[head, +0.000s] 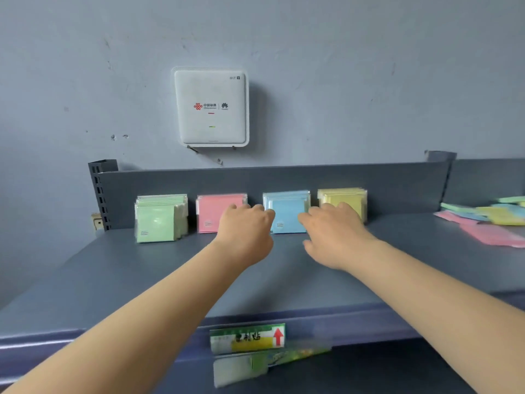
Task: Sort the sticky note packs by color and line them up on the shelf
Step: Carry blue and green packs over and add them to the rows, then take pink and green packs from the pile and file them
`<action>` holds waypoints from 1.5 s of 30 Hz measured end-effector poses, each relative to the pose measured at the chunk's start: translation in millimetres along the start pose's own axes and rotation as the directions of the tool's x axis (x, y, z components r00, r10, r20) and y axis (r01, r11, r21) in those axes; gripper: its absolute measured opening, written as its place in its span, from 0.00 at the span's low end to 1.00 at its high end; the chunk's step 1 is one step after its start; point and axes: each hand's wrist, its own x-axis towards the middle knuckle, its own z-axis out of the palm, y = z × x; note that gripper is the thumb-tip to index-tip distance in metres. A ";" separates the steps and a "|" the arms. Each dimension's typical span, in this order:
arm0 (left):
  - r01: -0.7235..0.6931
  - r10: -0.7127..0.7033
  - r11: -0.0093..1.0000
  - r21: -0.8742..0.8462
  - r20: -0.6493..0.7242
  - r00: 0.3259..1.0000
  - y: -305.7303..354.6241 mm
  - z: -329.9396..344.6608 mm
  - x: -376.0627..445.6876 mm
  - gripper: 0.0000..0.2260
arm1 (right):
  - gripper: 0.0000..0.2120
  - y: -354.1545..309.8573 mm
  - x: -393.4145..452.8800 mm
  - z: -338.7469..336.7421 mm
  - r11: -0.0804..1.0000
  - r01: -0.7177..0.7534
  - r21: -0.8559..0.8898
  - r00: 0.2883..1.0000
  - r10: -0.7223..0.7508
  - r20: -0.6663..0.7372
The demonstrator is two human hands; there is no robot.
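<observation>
Against a grey-blue wall with a white router [211, 108] mounted on it, we are working at a dark grey shelf [176, 268] with a low back panel. Four groups of sticky note packs already stand upright in a row against that panel, sorted by color: the green packs [160, 217] on the left, then the pink packs [211, 213], the blue packs [287, 211] and the yellow packs [342, 201] on the right, each group a little apart from its neighbour.

Our left hand [245, 233] reaches in between pink and blue, and our right hand [335, 236] between blue and yellow. Both have their fingers curled toward the blue group, one at each side of it. Motion blur keeps us from telling whether the fingers actually pinch the packs or only touch their edges. We judge this to be a squaring-up of the blue group, not a new placement.

Much of the job looks done, but not all. A loose pile of mixed packs [488, 220], with pink, yellow, blue and green among them, lies flat on the shelf at the far right, well apart from the row. Those remain to be sorted into their color groups. A price label [247, 338] with a red arrow hangs on the shelf's front edge.
</observation>
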 end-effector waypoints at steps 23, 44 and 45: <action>-0.340 0.331 0.900 -0.274 -0.082 0.940 313.9 -58.9 65.4 0.19 | 0.21 231.3 -234.9 2.2 0.894 -0.445 -0.058 0.883 0.448 0.139; -0.493 0.623 0.759 -0.425 0.257 0.738 400.0 25.2 237.3 0.14 | 0.22 400.4 -221.1 94.1 0.730 -0.683 0.019 0.712 0.660 0.241; -0.506 0.638 0.746 -0.432 0.249 0.728 403.6 30.7 244.7 0.12 | 0.22 407.8 -218.8 99.1 0.724 -0.690 0.018 0.707 0.668 0.234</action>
